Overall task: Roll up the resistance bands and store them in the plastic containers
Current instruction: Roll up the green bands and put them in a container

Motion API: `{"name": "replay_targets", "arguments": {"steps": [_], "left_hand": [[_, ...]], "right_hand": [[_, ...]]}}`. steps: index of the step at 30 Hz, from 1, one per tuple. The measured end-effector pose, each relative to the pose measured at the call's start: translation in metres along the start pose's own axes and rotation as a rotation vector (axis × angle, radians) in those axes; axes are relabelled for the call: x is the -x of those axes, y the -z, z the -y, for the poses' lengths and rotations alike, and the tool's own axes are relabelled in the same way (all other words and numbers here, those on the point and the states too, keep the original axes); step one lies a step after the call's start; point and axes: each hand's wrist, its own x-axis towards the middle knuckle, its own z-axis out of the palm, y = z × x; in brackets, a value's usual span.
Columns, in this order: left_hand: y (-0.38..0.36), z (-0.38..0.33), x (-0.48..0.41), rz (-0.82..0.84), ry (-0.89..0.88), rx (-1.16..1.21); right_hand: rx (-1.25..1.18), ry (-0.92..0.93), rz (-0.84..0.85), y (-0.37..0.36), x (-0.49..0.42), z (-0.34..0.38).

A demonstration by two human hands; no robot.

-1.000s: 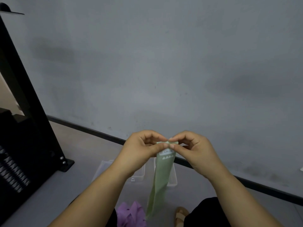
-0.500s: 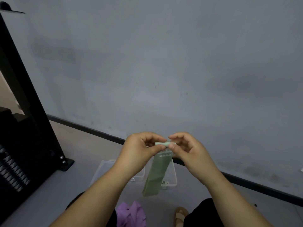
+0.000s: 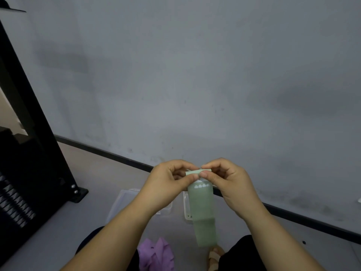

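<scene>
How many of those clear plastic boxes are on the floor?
2. The left container lies on the floor, partly hidden behind the left hand; the right container sits beside it, mostly behind the hanging green band. Others may be hidden by the arms.

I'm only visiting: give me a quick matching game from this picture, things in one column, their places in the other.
Things: 1 green band; 2 purple band; 3 plastic containers; 4 black stand
Places: A on the floor below the hands; B at the far left; C pinched by left hand and right hand; D crumpled by the legs
Pairs: 1-C, 2-D, 3-A, 4-B
</scene>
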Motion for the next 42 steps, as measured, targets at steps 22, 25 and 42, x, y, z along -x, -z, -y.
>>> {"name": "replay_targets", "arguments": {"steps": [22,25,42], "left_hand": [[0.0009,-0.0023,0.0034,-0.097,-0.048,-0.038],[0.0005,-0.0018,0.0037,-0.098,-0.035,-0.029],[0.0087,0.0058,0.0043,0.075,0.197,0.43]], "right_hand": [[0.039,-0.102,0.053,-0.0019,0.0026,-0.0007],[-0.026,-0.11,0.033,-0.0024,0.0025,-0.0016],[-0.059,-0.072,0.169,0.0004,0.0032,0.0005]]}}
